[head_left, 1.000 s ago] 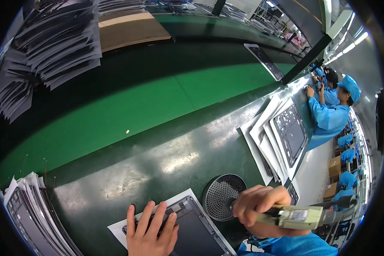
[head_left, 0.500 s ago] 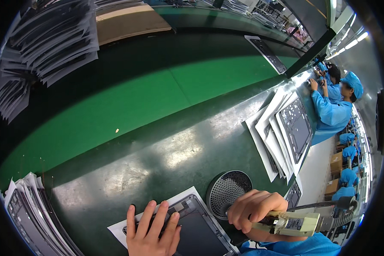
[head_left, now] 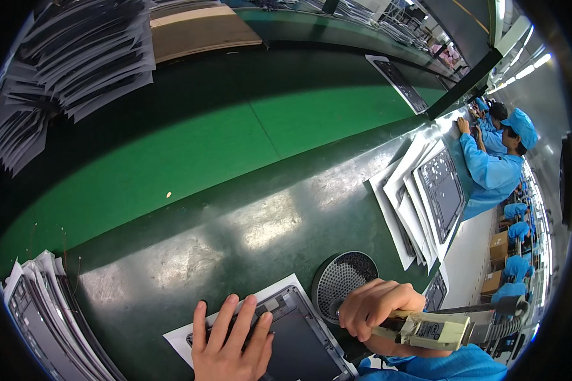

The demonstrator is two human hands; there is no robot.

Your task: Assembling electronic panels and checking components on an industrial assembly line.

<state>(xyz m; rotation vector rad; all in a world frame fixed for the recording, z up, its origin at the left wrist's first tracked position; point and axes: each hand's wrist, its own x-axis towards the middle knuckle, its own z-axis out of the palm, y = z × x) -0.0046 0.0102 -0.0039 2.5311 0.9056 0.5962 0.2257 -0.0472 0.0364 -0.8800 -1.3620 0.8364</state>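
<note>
Spread and stretched out, the fingers of my left hand [head_left: 232, 346] lie on the upper left corner of a dark tablet-like panel [head_left: 302, 336]. Under that panel is a white sheet [head_left: 179, 340], its edge showing around it. My right hand [head_left: 381, 305] is wrapped round a cream-coloured electric screwdriver [head_left: 431, 331], held tilted with its cable end to the right. The tool's front end points to a round black dish [head_left: 344, 273] full of small holes, just right of the panel. My fingers hide the screwdriver's tip.
Stacked panels with white sheets [head_left: 435, 190] stand at the right, more [head_left: 41, 317] at the lower left. A tall stack [head_left: 95, 57] and a cardboard piece [head_left: 203, 32] lie beyond the green strip [head_left: 203, 143]. Co-workers in blue [head_left: 489, 165] sit at the far right.
The view has shifted slightly. My right hand keeps the screwdriver by the dish, its body a little further left and turned slightly. My left hand stays on the panel.
</note>
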